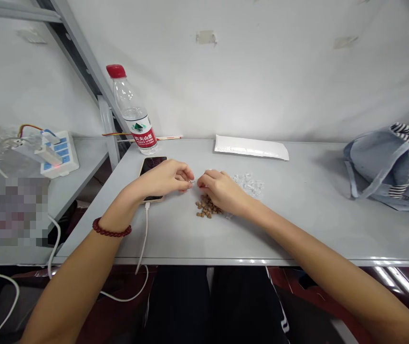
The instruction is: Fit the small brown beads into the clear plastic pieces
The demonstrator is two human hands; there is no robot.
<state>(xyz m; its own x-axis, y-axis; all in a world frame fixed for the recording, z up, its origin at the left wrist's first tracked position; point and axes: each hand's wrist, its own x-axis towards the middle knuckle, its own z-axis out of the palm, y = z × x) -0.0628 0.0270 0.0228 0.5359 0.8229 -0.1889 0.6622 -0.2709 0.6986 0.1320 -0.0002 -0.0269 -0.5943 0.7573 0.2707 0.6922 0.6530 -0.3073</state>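
Observation:
My left hand [170,177] is closed in a pinch beside the phone [153,163], with a small clear plastic piece [192,182] between its fingertips. Close by, my right hand [224,191] has its fingers bent together, pointing toward the left one; what they hold, if anything, is hidden. A loose heap of small brown pellets [204,210] lies on the table just below the right fingers and is partly covered by that hand. Behind the right hand, several small clear plastic pieces [250,185] are spread in a cluster.
A water bottle [141,129] with a red cap stands at the back left of the grey table [297,229]. A white packet [250,147] lies along the wall. At right sits a grey-blue bag [376,162]. A white cable [144,243] runs from the phone over the front edge. A power strip [61,155] is at left.

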